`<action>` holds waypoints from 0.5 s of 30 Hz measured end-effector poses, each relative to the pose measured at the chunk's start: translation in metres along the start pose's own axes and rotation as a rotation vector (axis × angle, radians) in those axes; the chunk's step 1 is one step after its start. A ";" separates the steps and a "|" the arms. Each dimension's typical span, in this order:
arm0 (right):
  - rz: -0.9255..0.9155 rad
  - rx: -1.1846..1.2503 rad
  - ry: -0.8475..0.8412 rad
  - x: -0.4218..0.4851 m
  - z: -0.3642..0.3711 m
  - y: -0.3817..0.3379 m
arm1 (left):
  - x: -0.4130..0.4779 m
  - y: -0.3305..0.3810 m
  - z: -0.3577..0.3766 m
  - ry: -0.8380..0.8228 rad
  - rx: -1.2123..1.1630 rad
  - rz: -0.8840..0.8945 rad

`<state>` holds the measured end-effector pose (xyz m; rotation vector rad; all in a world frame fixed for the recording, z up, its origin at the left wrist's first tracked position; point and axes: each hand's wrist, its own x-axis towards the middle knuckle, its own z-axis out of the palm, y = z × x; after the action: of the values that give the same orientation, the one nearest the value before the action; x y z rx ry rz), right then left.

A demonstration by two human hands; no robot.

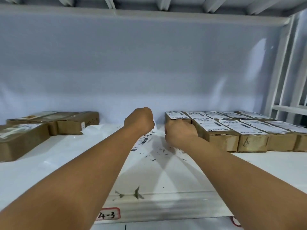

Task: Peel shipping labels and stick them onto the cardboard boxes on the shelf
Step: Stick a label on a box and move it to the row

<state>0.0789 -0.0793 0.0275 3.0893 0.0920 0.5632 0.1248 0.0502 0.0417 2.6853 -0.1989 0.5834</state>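
bare boxes (69,125) far L on shelf (249,171), mostly unlabelled | L hand (139,122) clenched on label strip (144,140); strip hangs below fist, long axis running twd viewer | R hand (180,133) curled just R of strip, grasping what: can't tell | labelled boxes (222,141) R, beside R hand | next target likely L; L hand nearer

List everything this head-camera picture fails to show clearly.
Head view: the fingertips of the left hand, which grips the label strip, are hidden behind the hand itself.
Head view: whether the right hand pinches anything; its curled fingers face away.
Head view: the print on the labelled boxes is too small and blurred to read.
Head view: the red-edged tag is mostly covered by the right forearm.
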 end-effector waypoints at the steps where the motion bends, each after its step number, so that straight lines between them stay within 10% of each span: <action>1: 0.016 0.070 -0.015 -0.001 0.000 -0.005 | -0.006 -0.009 -0.008 -0.017 0.015 0.003; 15: -0.059 0.353 -0.215 -0.026 0.021 -0.105 | -0.080 -0.109 -0.063 0.370 0.101 0.043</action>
<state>0.0561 0.0247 -0.0019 3.4490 0.3118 0.2300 0.0526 0.1799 0.0242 2.6114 -0.1270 1.1142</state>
